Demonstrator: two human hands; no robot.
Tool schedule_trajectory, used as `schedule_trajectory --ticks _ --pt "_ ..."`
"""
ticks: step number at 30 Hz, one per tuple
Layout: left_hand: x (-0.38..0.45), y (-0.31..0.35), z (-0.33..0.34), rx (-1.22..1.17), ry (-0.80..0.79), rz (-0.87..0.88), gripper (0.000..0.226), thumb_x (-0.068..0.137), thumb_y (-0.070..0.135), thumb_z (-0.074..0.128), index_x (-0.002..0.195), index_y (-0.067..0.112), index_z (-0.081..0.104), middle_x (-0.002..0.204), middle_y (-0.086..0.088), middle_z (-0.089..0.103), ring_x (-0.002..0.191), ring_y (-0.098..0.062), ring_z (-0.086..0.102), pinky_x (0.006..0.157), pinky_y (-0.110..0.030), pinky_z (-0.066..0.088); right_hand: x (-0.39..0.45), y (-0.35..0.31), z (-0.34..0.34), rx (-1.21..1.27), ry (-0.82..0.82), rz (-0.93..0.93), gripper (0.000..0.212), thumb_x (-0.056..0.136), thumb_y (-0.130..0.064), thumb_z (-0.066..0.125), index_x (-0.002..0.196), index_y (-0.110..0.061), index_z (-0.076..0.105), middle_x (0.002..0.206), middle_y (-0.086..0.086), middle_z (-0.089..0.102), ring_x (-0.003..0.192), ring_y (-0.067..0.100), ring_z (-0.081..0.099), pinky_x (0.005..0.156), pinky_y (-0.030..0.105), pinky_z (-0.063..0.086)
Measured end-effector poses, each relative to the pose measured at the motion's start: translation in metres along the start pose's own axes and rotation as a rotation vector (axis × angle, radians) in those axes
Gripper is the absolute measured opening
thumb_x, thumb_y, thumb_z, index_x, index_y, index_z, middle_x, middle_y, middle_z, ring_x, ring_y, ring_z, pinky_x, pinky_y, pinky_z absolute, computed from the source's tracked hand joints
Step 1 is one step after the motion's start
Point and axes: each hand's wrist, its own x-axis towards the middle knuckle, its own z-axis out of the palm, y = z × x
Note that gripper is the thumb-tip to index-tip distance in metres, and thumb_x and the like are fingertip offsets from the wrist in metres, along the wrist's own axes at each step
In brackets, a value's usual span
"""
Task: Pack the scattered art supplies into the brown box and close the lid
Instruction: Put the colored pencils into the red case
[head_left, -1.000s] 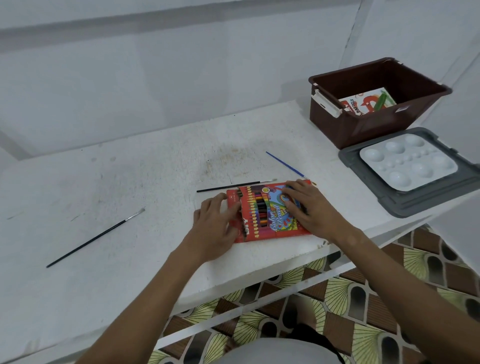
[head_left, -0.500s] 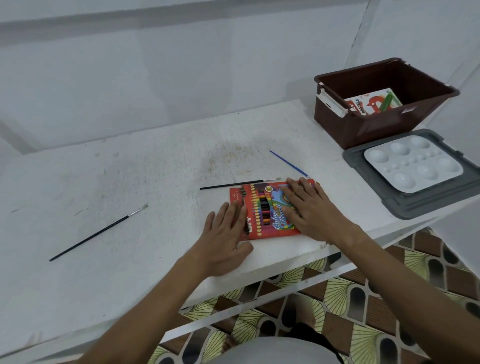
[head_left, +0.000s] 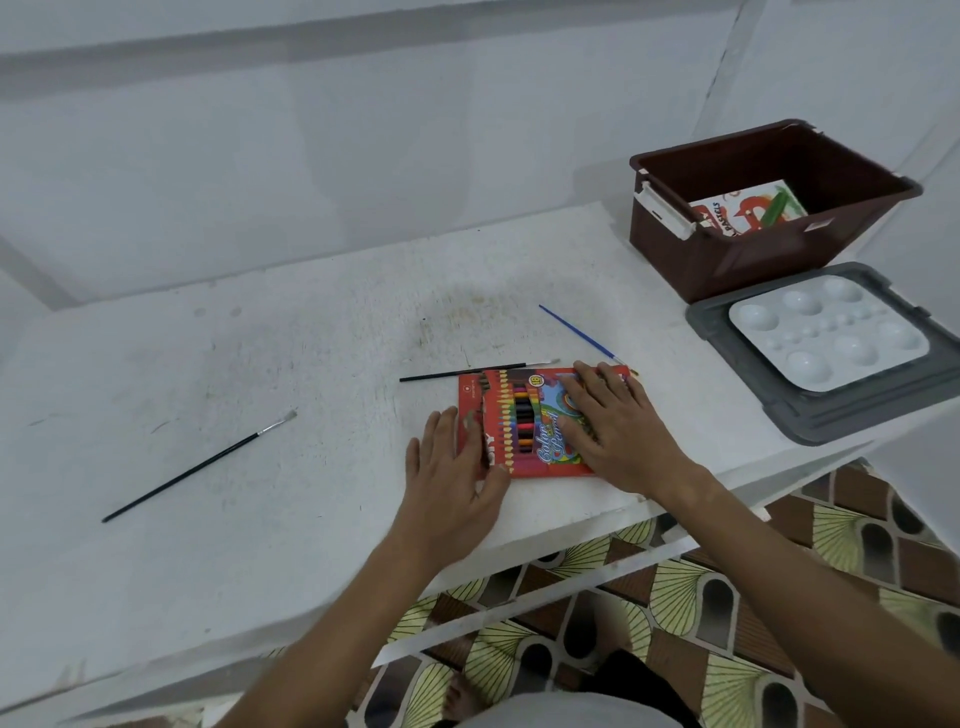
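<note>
Red cardboard, glossy and flat: the colour pencil box lies near the front edge of the white table, its long axis running left to right. My right hand lies on its right half, fingers straight and slightly spread, pressing it flat. My left hand rests at the box's left end, fingers loosely extended against its flap, gripping nothing that I can see.

The brown box, a deep plastic tub, stands far right, well apart from both hands; my right hand is the nearer one. A pastels packet already lies inside. Just in front of the tub its grey lid lies flat, with a white moulded palette on it.

A thin black brush touches the pencil box's far edge. A blue brush slants just beyond my right fingertips. Another black brush lies far left, nearer my left hand.
</note>
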Motion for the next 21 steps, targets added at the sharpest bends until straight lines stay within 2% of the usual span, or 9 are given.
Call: schedule_trajectory --ticks 6,8,9,10,11,13,16,19,21 --pt "0.000 -0.002 0.002 0.099 -0.028 -0.051 0.088 0.073 0.070 0.003 0.152 0.030 0.001 0.159 -0.006 -0.004 0.146 -0.021 -0.013 0.117 -0.041 -0.007 0.001 -0.001 -0.003 0.030 0.016 -0.028 0.083 0.081 -0.066 0.004 0.149 -0.022 0.020 0.158 0.002 0.015 0.145 0.023 0.010 0.117 0.042 0.006" --pt "-0.003 0.002 0.003 0.073 0.034 -0.049 0.083 0.080 0.067 0.009 0.151 0.026 0.007 0.157 -0.008 0.009 0.145 -0.024 0.001 0.118 -0.045 0.004 0.004 0.001 -0.010 0.044 0.034 -0.043 0.083 0.080 -0.068 0.012 0.146 -0.021 0.029 0.151 0.004 0.028 0.138 0.025 0.024 0.114 0.043 0.017" --pt "-0.003 0.006 0.004 0.050 0.109 -0.043 0.075 0.085 0.063 0.016 0.149 0.024 0.018 0.150 -0.010 0.023 0.140 -0.026 0.017 0.115 -0.047 0.019 0.008 0.003 -0.015 0.045 0.041 -0.053 0.083 0.078 -0.070 0.016 0.143 -0.021 0.032 0.144 0.003 0.035 0.132 0.024 0.031 0.110 0.042 0.023" --pt "-0.004 0.009 0.006 0.048 0.211 -0.043 0.066 0.088 0.058 0.025 0.143 0.022 0.030 0.137 -0.009 0.036 0.129 -0.026 0.033 0.105 -0.045 0.034 0.012 0.005 -0.020 0.042 0.033 -0.067 0.086 0.075 -0.073 0.018 0.141 -0.021 0.035 0.138 0.002 0.040 0.126 0.023 0.035 0.107 0.040 0.026" --pt "-0.006 0.013 0.008 0.074 0.318 -0.062 0.056 0.089 0.054 0.034 0.135 0.021 0.041 0.124 -0.007 0.044 0.115 -0.024 0.043 0.091 -0.040 0.042 0.017 0.006 -0.025 0.037 0.010 -0.084 0.088 0.073 -0.075 0.021 0.140 -0.021 0.037 0.132 0.002 0.042 0.122 0.022 0.037 0.105 0.038 0.027" --pt "-0.012 0.023 0.009 0.122 0.453 -0.166 0.045 0.087 0.052 0.048 0.116 0.018 0.052 0.107 -0.004 0.049 0.094 -0.021 0.048 0.073 -0.032 0.040 0.028 0.007 -0.034 0.052 -0.057 -0.103 0.088 0.072 -0.077 0.035 0.140 -0.022 0.037 0.126 0.004 0.043 0.120 0.022 0.038 0.103 0.035 0.028" --pt "-0.016 0.032 0.010 0.068 0.374 -0.378 0.047 0.085 0.061 0.052 0.106 0.019 0.048 0.097 0.002 0.048 0.084 -0.015 0.046 0.065 -0.030 0.040 0.039 0.008 -0.046 0.133 -0.163 -0.077 0.089 0.072 -0.069 0.062 0.142 -0.021 0.036 0.125 0.007 0.040 0.121 0.022 0.036 0.102 0.036 0.033" --pt "-0.015 0.036 0.009 0.018 0.316 -0.493 0.048 0.083 0.066 0.050 0.099 0.021 0.045 0.094 0.004 0.052 0.084 -0.014 0.051 0.062 -0.030 0.039 0.049 0.010 -0.051 0.103 -0.207 -0.085 0.095 0.061 -0.071 0.069 0.138 -0.022 0.041 0.121 0.008 0.040 0.119 0.024 0.035 0.099 0.037 0.036" --pt "-0.013 0.040 0.006 0.005 0.290 -0.517 0.047 0.084 0.066 0.050 0.097 0.021 0.046 0.093 0.005 0.055 0.083 -0.014 0.054 0.060 -0.029 0.038 0.053 0.011 -0.052 0.157 -0.227 -0.081 0.088 0.054 -0.069 0.075 0.126 -0.023 0.053 0.112 0.005 0.043 0.113 0.023 0.039 0.096 0.036 0.040"
